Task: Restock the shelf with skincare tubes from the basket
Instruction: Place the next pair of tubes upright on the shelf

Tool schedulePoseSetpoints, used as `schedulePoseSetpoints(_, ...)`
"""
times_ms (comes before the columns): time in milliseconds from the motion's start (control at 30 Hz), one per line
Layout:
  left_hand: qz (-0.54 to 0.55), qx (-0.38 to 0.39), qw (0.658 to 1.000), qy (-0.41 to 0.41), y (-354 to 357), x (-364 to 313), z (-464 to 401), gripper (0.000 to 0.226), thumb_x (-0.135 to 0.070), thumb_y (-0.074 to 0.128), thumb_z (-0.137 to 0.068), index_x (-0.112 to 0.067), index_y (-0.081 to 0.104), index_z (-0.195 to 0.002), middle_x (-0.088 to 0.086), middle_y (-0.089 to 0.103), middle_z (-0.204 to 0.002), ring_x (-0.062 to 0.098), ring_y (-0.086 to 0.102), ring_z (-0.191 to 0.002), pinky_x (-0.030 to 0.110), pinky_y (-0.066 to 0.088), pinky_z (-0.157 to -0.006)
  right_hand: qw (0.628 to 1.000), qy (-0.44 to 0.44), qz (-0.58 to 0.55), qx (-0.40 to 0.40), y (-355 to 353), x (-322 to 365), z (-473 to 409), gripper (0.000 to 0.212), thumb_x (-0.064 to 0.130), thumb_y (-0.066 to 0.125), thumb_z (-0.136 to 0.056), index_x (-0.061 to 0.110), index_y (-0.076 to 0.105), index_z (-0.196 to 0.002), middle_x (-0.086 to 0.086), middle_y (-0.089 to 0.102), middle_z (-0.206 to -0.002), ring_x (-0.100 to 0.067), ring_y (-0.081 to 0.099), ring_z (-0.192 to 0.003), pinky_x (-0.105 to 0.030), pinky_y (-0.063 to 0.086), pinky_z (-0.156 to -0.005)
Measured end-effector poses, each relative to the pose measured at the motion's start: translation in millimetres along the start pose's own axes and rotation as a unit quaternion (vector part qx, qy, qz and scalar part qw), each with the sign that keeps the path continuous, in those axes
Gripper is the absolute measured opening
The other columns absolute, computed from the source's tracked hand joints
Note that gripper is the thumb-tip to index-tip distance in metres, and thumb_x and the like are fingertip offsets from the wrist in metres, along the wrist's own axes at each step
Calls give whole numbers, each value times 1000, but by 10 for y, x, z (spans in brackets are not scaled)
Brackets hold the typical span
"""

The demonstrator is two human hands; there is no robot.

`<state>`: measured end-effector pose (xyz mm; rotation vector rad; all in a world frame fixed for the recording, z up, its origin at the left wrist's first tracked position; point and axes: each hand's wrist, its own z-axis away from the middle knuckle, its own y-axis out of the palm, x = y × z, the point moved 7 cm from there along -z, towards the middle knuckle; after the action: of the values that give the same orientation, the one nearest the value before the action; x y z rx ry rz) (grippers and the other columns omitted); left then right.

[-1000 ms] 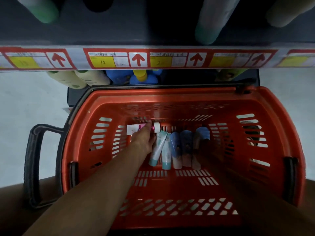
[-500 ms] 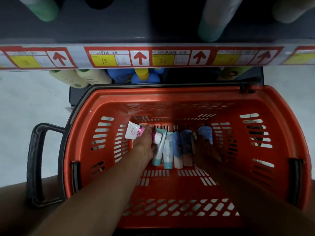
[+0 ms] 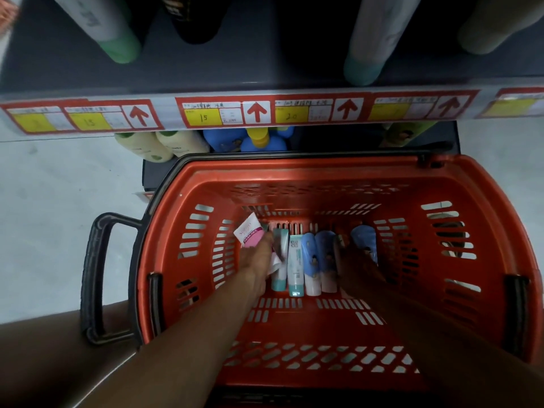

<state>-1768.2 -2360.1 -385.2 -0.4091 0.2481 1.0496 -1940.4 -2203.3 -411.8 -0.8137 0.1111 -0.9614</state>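
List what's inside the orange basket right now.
Inside the orange basket: a pink-and-white tube in the left hand, two teal-capped tubes, and blue-and-white tubes. The right hand covers part of that row; its grip can't be seen.

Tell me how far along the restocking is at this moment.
Early or mid-job. Done: cannot tell; tubes stand on the shelf, but which came from the basket is unclear. In hand: the left hand grips a pink-and-white tube, still inside the basket; the right hand reaches among the blue tubes. Left: two teal-capped tubes and the blue ones remain.
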Motion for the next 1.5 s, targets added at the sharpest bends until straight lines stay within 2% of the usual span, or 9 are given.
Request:
schedulePoseSetpoints(67, -12, -3, 1000, -1, -21, 37, 15, 22, -33, 71, -91, -14, 69, -101, 6, 76, -89, 21, 72, -78, 35, 60, -71, 1000, 10, 4, 21, 54, -44, 15, 89, 26, 62, -96, 15, 3, -161, -13, 27, -163, -31, 36, -146, -47, 34, -117)
schedulePoseSetpoints(167, -28, 22, 999, -21, -22, 69, 42, 47, -40, 76, -83, -10, 63, -116, 8, 78, -79, 27, 75, -71, 48, 63, -70, 998, 39, -29, 27, 83, -82, 10, 65, 26, 61, -97, 7, 32, -152, -15, 49, -146, -29, 50, -132, -38, 43, -107)
schedulePoseSetpoints(333, -117, 32, 993, 4, -30, 11, 91, 38, -27, 77, -82, -2, 65, -107, 8, 71, -69, 20, 61, -47, 26, 44, -43, 992, 98, -80, 1, 15, -53, 58, 74, 32, 80, -82, 8, 45, -143, -12, 51, -144, -29, 50, -133, -36, 45, -101)
schedulePoseSetpoints(467, -162, 21, 986, 27, -39, -48, 130, 38, -19, 81, -76, -12, 55, -103, 9, 73, -88, 21, 71, -67, 23, 46, -43, 987, 108, -108, -39, -126, 22, 79, 91, 42, 81, -76, 15, 34, -149, -12, 48, -146, -32, 48, -134, -43, 47, -104)
schedulePoseSetpoints(633, -183, 20, 981, 54, -41, -104, 243, 65, -20, 85, -71, -12, 44, -121, 10, 71, -100, 26, 75, -80, 22, 48, -44, 981, 127, -142, -47, -312, 92, 225, 69, 33, 84, -77, 12, 50, -133, -8, 63, -123, -26, 65, -108, -34, 55, -82)
schedulePoseSetpoints(767, -199, 33, 977, 66, -44, -95, 302, 75, -27, 85, -52, -15, 55, -119, 8, 74, -100, 26, 76, -80, 28, 57, -52, 978, 101, -181, -39, -355, 123, 323, 60, 37, 81, -78, 9, 60, -127, -8, 69, -118, -23, 66, -104, -31, 55, -86)
schedulePoseSetpoints(1033, -187, 35, 973, 133, -134, -263, 702, 66, -18, 88, -65, -16, 56, -123, 6, 71, -107, 28, 73, -90, 26, 52, -53, 915, 91, -384, -78, -572, 209, 655, 35, -2, 72, -82, 5, 62, -116, 1, 64, -85, -16, 64, -81, -37, 56, -77)
schedulePoseSetpoints(1167, -213, 24, 958, 189, -218, -389, 910, 74, -26, 90, -59, -17, 55, -124, 4, 70, -107, 26, 70, -92, 33, 60, -69, 899, 76, -415, -116, -760, 334, 838, 49, -1, 77, -72, 13, 55, -114, -11, 66, -96, -31, 69, -87, -48, 62, -69)
schedulePoseSetpoints(1500, -182, 9, 926, 332, -425, -691, 1525, 64, -32, 92, -74, -21, 49, -120, -3, 67, -105, 19, 67, -92, 37, 60, -82, 850, -25, -479, -218, -1264, 591, 1381, 48, 8, 74, -86, 14, 55, -130, -6, 65, -114, -9, 65, -86, -15, 52, -54)
